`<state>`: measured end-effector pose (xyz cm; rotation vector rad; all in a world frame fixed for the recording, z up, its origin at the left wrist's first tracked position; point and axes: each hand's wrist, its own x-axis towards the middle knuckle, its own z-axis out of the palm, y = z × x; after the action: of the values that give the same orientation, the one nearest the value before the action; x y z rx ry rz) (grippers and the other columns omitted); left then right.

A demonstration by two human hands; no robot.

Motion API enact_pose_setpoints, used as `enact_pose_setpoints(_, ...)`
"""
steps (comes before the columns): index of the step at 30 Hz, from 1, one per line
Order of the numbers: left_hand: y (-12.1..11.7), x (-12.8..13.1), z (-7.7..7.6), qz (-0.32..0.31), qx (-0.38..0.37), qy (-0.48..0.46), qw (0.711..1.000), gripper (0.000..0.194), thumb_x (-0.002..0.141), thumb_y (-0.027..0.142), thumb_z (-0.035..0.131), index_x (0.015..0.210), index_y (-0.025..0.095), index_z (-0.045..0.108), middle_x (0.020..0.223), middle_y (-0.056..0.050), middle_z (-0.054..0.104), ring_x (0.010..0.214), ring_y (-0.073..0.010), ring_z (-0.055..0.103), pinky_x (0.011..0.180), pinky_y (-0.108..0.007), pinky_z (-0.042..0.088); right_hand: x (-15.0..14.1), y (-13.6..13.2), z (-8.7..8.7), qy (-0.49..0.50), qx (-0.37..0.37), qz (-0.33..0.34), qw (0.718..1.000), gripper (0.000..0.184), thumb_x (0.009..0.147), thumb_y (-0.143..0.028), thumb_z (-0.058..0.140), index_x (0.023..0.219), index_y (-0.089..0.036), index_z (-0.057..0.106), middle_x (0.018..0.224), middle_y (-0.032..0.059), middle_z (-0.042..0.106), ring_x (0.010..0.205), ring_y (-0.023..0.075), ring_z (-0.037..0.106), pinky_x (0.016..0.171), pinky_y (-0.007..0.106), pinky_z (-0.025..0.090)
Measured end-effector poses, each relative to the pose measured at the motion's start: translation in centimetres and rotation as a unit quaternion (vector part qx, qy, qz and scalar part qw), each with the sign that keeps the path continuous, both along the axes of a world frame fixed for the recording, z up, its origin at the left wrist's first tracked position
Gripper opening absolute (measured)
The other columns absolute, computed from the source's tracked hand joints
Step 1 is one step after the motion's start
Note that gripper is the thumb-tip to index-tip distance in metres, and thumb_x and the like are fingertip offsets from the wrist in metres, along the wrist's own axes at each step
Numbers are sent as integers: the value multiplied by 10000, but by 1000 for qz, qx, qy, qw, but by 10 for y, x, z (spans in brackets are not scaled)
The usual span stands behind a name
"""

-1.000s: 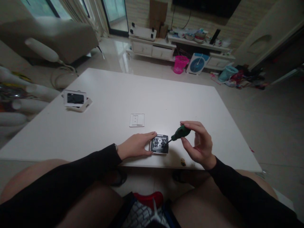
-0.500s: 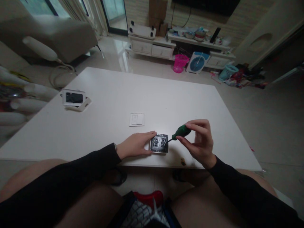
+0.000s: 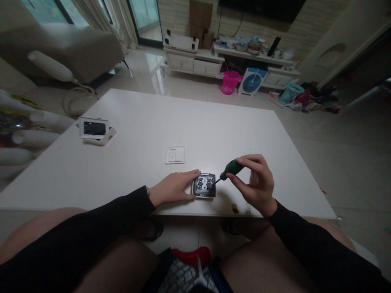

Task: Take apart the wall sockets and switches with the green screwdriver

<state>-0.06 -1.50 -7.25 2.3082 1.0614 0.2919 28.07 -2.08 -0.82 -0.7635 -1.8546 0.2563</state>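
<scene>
From here I see the L hand point(image 3: 174, 187) gripping the black switch module point(image 3: 204, 194) by its L side, thumb at the near corner, fingertips at the far one, nr the middle of the tabletop's point(image 3: 146, 122) near edge. R hand point(image 3: 258, 183) pinches the green-handled screwdriver point(image 3: 231, 169), tip at the module's R half; can't tell if it's turning. White switch-socket plate point(image 3: 179, 154) lies apart, toward the far edge; small yellow-black piece point(image 3: 235, 208) sits nr the near edge.

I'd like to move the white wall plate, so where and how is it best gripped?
Probably by its left and right edges, from above: the white wall plate is thin and lies flat on the table, with both sides free, while the left hand is close to its near edge.
</scene>
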Motion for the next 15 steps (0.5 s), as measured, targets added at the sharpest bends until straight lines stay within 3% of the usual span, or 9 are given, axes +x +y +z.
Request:
enact_pose_setpoints(5,0,0,1,-4,-4,12,1000,847,832,436,809,1560,240,424,1594,-166,525,1393,-368,595,1114,-509,522,-1,0,0,-1,-27,33,999,656,858,-86,724,1442,-344,576,1223,77,685,1084,264,665,806,453,604)
enact_pose_setpoints(10,0,0,0,-3,-4,0,1000,848,832,432,810,1561,229,429,1591,-179,523,1416,-368,575,1135,-533,509,0,2,-1,10,-5,12,1000,649,788,-115,850,1355,-347,633,1110,41,641,967,219,645,782,414,588)
enact_pose_setpoints(15,0,0,0,-1,-5,5,1000,837,828,391,814,1558,234,435,1599,-168,517,1411,-359,583,1143,-516,509,-1,1,-1,27,-44,33,998,639,834,-82,754,1397,-331,584,1161,63,707,1016,255,688,813,460,592)
